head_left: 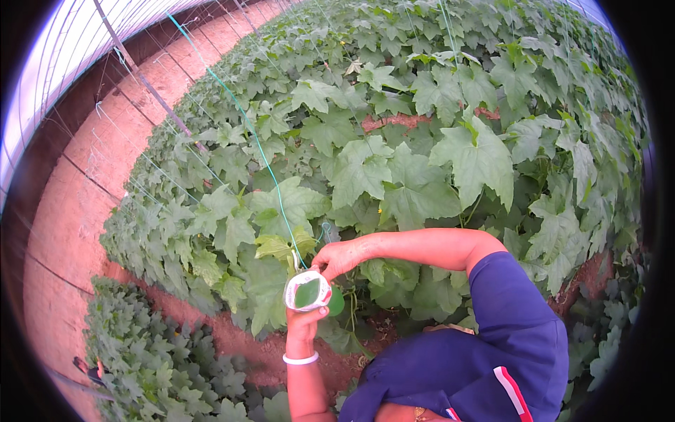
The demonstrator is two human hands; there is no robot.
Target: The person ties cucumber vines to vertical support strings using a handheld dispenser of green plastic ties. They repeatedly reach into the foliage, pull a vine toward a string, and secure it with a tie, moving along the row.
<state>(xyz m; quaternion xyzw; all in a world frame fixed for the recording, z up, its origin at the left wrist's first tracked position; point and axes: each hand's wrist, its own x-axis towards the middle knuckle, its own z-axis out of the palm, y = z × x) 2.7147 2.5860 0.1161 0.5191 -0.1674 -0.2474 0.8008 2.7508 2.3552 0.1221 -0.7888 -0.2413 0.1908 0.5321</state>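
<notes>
My left hand (303, 324), with a white bracelet (300, 359) at its wrist, grips a round, white-rimmed container (307, 291) that looks green inside and bears writing. Just behind its right side shows a smooth green rounded object (336, 301). My right hand (337, 259) reaches in from the right, fingers bent at the container's upper edge. Whether they pinch something is hidden. A green string (271, 174) runs down from the upper left to this spot, beside a vine's yellowish-green leaf (274, 246).
Broad-leaved vines (416, 179) fill the space ahead, with thin strings rising among them. Reddish soil (253, 351) separates them from a lower plant row (163, 364). A slanting pole (142, 79) and wires stand before an earthen wall (68, 174). Part of a person (95, 372) shows at far left.
</notes>
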